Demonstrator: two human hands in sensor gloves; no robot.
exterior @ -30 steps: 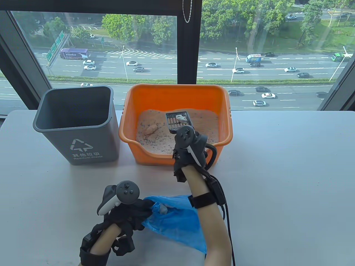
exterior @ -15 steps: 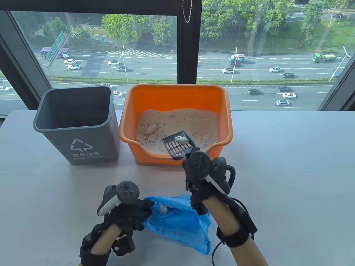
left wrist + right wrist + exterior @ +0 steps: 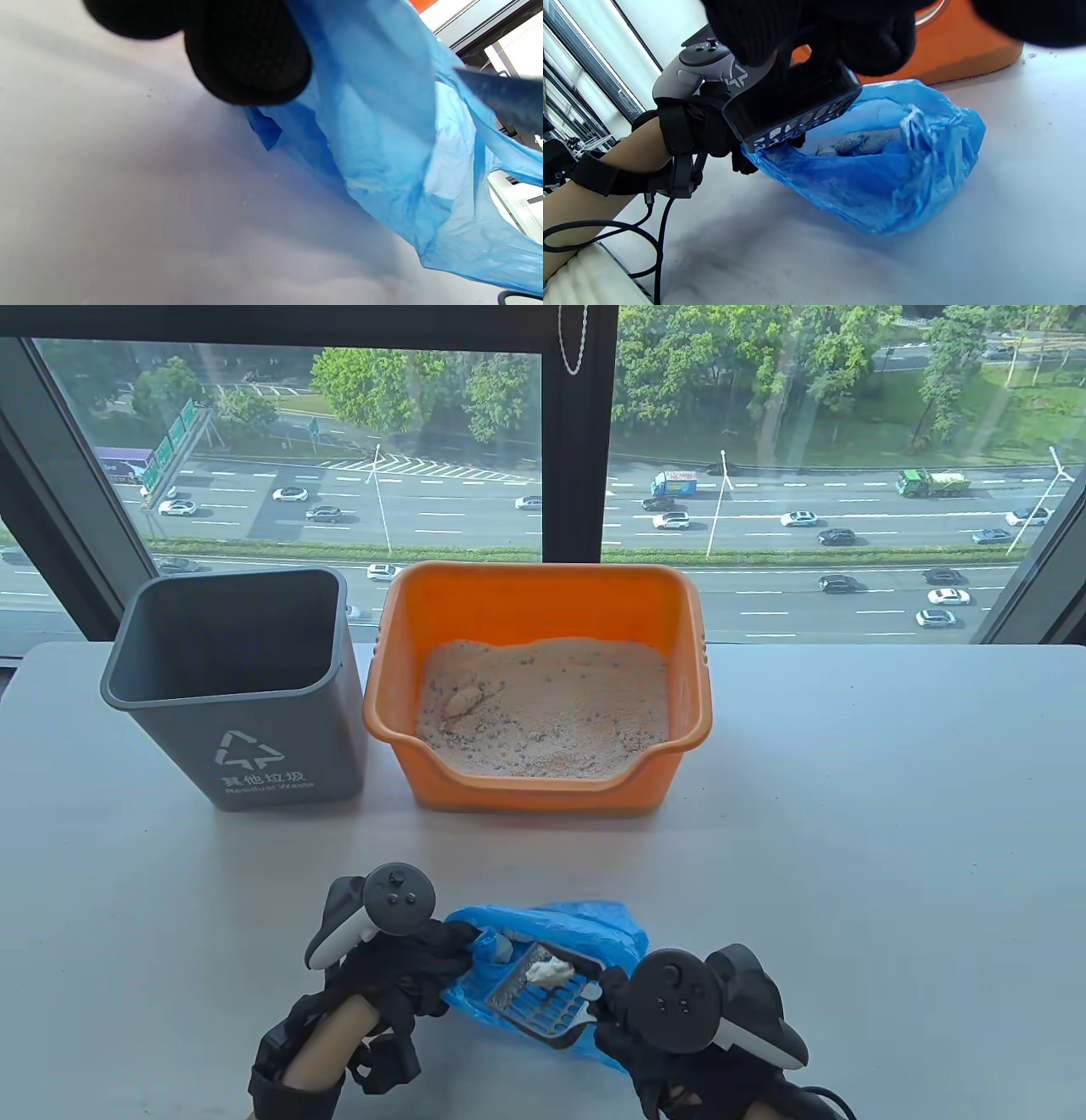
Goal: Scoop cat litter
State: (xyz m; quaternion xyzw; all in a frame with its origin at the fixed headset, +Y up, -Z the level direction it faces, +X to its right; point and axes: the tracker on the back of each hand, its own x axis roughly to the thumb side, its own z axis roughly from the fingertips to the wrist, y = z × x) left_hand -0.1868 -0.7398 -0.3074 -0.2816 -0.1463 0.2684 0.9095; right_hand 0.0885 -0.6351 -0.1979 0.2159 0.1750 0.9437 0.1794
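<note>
Blue bag [image 3: 585, 933] pinched by left fingers [image 3: 441, 950]; right fingers [image 3: 615, 997] grip one scoop [image 3: 543, 997] bearing one clump [image 3: 545, 970].

The blue bag [image 3: 594, 937] is thin, crinkled, semi-sheer plastic film. The slotted scoop [image 3: 543, 997] is dark matt hard plastic; the orange litter tray [image 3: 543, 594] is smooth plastic holding grainy sandy litter [image 3: 551, 704]. The grey bin [image 3: 280, 763] looks matt plastic. The hands [image 3: 407, 963] wear black knit cloth; the surface [image 3: 848, 814] is smooth, pale, matt.

The table view looks down from high up, toward the window [image 3: 543, 475]. The left wrist view sits low and very close to the blue bag [image 3: 382, 140]. The right wrist view looks sideways across the surface [image 3: 967, 254]. All three show the bag.
</note>
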